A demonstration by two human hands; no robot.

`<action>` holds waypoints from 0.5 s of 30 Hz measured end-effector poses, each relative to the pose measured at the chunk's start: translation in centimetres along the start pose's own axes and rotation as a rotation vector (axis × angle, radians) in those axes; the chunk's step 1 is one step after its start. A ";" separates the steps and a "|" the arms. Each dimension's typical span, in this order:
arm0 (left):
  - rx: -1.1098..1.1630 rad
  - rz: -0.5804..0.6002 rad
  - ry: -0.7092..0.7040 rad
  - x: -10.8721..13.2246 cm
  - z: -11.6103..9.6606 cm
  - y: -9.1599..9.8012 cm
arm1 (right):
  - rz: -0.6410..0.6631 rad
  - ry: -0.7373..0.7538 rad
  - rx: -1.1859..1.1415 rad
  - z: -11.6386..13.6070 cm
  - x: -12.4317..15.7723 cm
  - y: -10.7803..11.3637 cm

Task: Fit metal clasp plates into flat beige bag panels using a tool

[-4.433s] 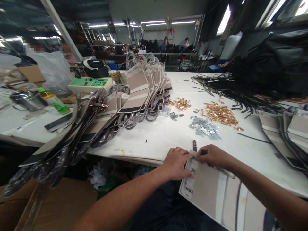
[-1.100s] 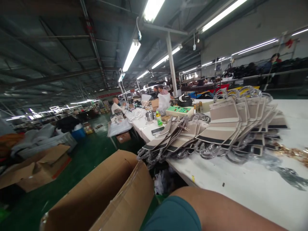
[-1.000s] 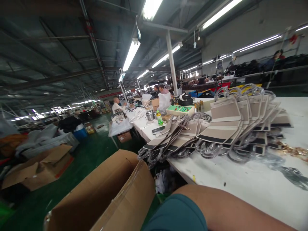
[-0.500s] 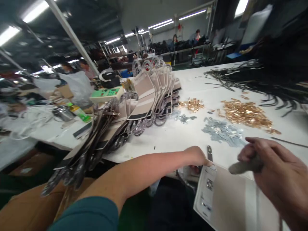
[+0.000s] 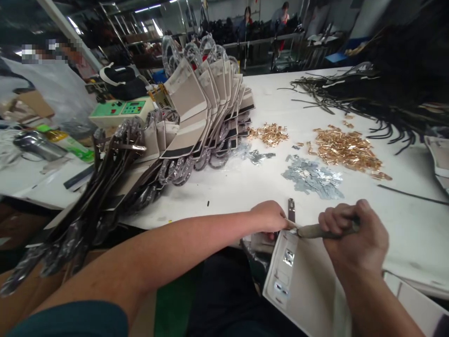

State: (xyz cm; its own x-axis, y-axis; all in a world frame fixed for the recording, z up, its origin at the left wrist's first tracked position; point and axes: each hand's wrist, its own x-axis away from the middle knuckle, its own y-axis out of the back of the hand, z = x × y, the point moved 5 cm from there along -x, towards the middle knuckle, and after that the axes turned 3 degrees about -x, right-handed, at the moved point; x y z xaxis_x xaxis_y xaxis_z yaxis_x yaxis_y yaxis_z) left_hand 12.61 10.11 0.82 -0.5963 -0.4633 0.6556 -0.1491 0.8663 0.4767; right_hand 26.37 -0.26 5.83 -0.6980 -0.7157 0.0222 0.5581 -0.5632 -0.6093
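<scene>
A beige bag panel (image 5: 312, 285) lies tilted at the table's front edge, with shiny metal pieces (image 5: 288, 257) along its left strip. My left hand (image 5: 269, 217) pinches the panel's top corner, its fingers partly hidden. Wrapped around a grey-handled hand tool (image 5: 312, 231), my right hand (image 5: 356, 231) brings the tool's end against the panel's top edge, close to the left fingertips. The tool's working tip is too small to make out. Just beyond that corner a dark strap end with a metal fitting (image 5: 291, 209) sticks up.
Stacked beige bag pieces (image 5: 191, 112) with plastic-wrapped handles fill the left side. Flat grey metal plates (image 5: 312, 175) and gold-coloured clips (image 5: 347, 150) lie in piles ahead. Dark straps (image 5: 382, 107) spread at the back right. A green control box (image 5: 121, 110) stands at the left.
My right hand has swung left and turned, bringing the tool from above the panel to its top edge. The left hand keeps its hold on the corner. The view has shifted.
</scene>
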 end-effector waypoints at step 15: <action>0.108 -0.052 -0.075 0.6 0.3 -0.2 | 0.314 0.124 0.421 2.4 0.0 -5.0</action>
State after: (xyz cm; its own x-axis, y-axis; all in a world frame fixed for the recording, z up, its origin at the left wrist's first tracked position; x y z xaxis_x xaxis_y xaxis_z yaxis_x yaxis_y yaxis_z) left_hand 12.05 9.72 0.89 -0.6421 -0.4966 0.5841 -0.2629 0.8583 0.4407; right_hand 24.66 1.54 10.82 -0.5017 -0.8368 -0.2192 0.8625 -0.4646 -0.2004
